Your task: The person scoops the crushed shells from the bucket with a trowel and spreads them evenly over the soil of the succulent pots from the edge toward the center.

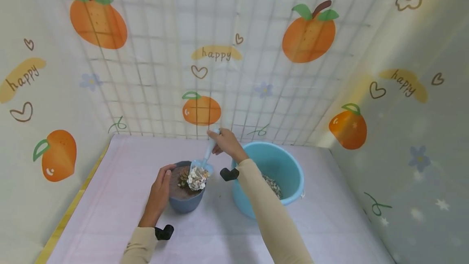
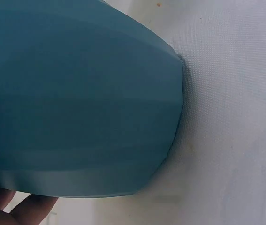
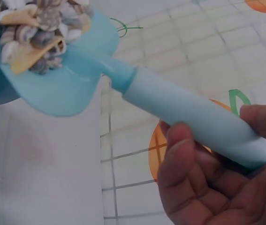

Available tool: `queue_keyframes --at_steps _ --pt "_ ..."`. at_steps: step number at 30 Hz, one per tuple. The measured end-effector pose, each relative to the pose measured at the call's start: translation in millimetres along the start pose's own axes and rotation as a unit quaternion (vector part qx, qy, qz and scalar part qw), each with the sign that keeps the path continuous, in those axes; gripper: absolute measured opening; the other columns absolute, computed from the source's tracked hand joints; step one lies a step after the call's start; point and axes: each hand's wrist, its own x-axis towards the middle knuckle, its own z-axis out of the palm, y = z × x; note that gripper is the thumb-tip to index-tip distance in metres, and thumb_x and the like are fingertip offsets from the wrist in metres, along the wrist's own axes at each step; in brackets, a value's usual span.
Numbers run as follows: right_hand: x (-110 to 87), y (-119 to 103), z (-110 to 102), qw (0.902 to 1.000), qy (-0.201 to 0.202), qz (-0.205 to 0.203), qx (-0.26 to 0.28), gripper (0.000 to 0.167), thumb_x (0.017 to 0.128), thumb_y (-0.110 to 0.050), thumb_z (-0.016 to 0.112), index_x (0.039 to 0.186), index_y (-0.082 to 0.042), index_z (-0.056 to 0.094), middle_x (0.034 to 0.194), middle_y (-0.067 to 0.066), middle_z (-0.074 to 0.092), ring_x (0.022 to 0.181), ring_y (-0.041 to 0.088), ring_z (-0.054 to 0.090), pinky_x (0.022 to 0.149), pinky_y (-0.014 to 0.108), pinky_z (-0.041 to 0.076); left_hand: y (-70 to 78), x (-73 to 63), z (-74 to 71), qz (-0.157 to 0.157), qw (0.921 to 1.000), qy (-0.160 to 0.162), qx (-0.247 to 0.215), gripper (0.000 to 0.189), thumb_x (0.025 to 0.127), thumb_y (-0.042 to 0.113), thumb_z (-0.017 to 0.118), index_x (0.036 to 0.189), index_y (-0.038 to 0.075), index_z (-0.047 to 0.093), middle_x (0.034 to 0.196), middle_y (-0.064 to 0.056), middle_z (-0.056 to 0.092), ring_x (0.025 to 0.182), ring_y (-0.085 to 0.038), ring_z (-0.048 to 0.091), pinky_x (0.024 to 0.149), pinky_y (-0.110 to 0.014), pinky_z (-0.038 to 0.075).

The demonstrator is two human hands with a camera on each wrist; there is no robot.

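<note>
A grey-blue flowerpot (image 1: pixel 186 205) full of brown soil stands on the table, a small succulent-like plant (image 1: pixel 183 177) at its middle. My left hand (image 1: pixel 158 194) holds the pot at its left side; the left wrist view shows the faceted wall (image 2: pixel 86 108) with bent fingers (image 2: pixel 34 209) along it. Over the pot's right side, my right hand (image 1: pixel 228 145) grips the handle of a light-blue toy shovel (image 1: pixel 209 151). Small mixed shells (image 3: pixel 39 35) are heaped on its blade, which tilts down toward the plant and partly hides it.
Right of the pot stands a light-blue bucket (image 1: pixel 299 176) with more shells (image 1: pixel 272 185) at its bottom, partly behind my right forearm. A white cloth covers the table (image 1: pixel 329 223). Printed curtains (image 1: pixel 256 105) over a wire grid close off the back, with more curtain at both sides.
</note>
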Motion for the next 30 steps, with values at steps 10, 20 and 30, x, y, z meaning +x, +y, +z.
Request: queue_keyframes --at_steps 10,20,30 --pt "2.2 -3 1 1.0 0.001 -0.001 -0.006 0.04 0.107 -0.044 0.058 0.104 -0.003 0.061 0.077 0.015 0.069 0.082 0.044 0.07 0.069 0.039 0.061 -0.7 0.6 3.5 0.019 0.9993 0.029 -0.017 0.042 0.117 0.033 0.03 0.145 0.01 0.053 0.152 -0.012 0.051 0.149 -0.032 0.036 0.119 -0.057 0.026" --pt "3.4 -3 4 0.9999 -0.004 -0.012 0.003 0.048 0.107 -0.044 0.058 0.112 0.004 0.06 0.08 0.015 0.069 0.076 0.037 0.071 0.072 0.043 0.062 -1.3 1.3 5.9 0.008 0.999 0.039 -0.021 0.043 0.117 0.032 0.029 0.144 0.009 0.053 0.153 -0.013 0.05 0.149 -0.031 0.035 0.12 -0.056 0.025" --pt "1.6 -7 6 0.9993 -0.004 -0.034 -0.012 0.045 0.108 -0.045 0.057 0.108 0.0 0.059 0.079 0.015 0.068 0.076 0.038 0.071 0.074 0.046 0.061 0.2 0.7 11.2 0.018 0.9977 0.058 -0.028 0.041 0.117 0.027 0.029 0.143 0.007 0.053 0.151 -0.015 0.052 0.148 -0.031 0.038 0.119 -0.055 0.026"
